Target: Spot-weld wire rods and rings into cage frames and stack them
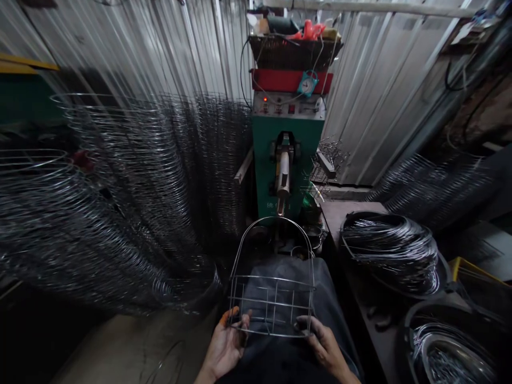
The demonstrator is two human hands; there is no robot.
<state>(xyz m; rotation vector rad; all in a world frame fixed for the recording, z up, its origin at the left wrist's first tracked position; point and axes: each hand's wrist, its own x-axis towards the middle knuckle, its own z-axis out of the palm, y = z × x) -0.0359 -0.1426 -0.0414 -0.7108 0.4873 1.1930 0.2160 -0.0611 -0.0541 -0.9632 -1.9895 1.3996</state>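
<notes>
A wire basket frame [274, 303] with a grid of thin rods and a tall arched handle is held over my lap, its arch reaching up below the tip of a green machine [266, 144]. My left hand [229, 341] grips its lower left corner, with orange on a fingertip. At the lower right corner, my right hand [320, 341] has its fingers wrapped on the wire. The metal electrode arm [283, 176] of the machine points down just beyond the arch.
Tall stacks of wire rings [132, 154] fill the left side. On the right, a bench [372, 325] bears a tray of bent wires [396, 250] and a round container of small metal pieces [452, 357]. A small clock [307, 84] hangs on the machine.
</notes>
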